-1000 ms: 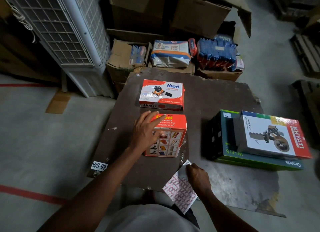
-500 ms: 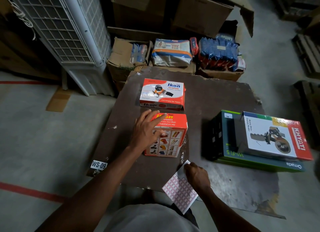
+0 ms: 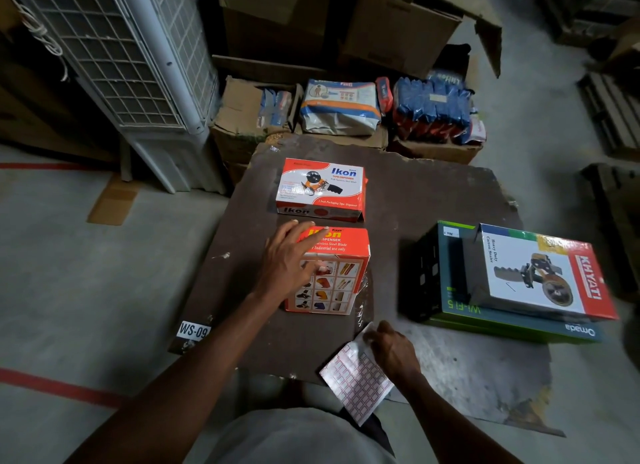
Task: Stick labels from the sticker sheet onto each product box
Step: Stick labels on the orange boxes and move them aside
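Observation:
Two orange-and-white Ikon tape dispenser boxes lie on a dark brown board (image 3: 415, 200). The near Ikon box (image 3: 339, 273) has my left hand (image 3: 289, 259) resting on its left side, fingers spread over the top and thumb on its front face. The far Ikon box (image 3: 320, 190) lies just beyond it, untouched. A sticker sheet (image 3: 356, 377) with red-outlined labels hangs over the board's near edge, and my right hand (image 3: 393, 352) pinches its upper corner. A white Khyati carton sealer box (image 3: 540, 273) is stacked on a dark green Omada box (image 3: 450, 280) at the right.
Open cartons with blue and white packets (image 3: 346, 110) stand behind the board. A white air cooler (image 3: 114, 65) stands at the back left. A WS-09 tag (image 3: 194, 331) marks the board's near left corner. Red floor tape (image 3: 59, 387) runs at lower left.
Both hands keep their places on the near box and the sheet. Only the view has shifted slightly.

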`<control>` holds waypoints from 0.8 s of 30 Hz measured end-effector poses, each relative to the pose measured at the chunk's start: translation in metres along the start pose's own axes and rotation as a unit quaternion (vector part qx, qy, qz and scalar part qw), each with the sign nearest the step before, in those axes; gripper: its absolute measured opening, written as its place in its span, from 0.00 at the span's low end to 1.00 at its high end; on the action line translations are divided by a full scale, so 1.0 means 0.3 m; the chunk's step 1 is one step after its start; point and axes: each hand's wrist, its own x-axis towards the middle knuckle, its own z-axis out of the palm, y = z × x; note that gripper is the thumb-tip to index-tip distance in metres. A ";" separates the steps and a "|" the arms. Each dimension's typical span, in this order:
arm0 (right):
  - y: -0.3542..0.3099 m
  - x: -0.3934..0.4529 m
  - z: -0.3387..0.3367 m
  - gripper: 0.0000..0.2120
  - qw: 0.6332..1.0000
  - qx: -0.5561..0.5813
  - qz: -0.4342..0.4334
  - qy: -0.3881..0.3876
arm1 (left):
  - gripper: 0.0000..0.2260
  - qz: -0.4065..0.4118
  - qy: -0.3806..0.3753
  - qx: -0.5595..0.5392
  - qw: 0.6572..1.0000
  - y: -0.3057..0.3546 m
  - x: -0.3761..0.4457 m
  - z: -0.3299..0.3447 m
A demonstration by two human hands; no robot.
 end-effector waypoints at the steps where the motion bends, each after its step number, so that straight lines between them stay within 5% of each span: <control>1: -0.001 -0.002 -0.008 0.09 1.000 0.004 0.000 0.002 | 0.34 -0.001 -0.001 0.000 1.000 0.001 0.000 0.000; 11: 0.007 -0.031 -0.044 0.19 0.996 0.087 0.019 0.019 | 0.34 -0.001 0.001 0.003 1.000 0.004 -0.009 0.000; 18: -0.024 -0.057 -0.097 0.10 0.963 0.232 0.100 0.089 | 0.34 -0.004 0.006 -0.003 1.000 0.007 -0.021 0.004; 24: -0.155 -0.046 -0.232 0.04 0.854 0.472 0.157 0.153 | 0.34 -0.004 0.010 -0.002 1.000 0.010 -0.029 0.003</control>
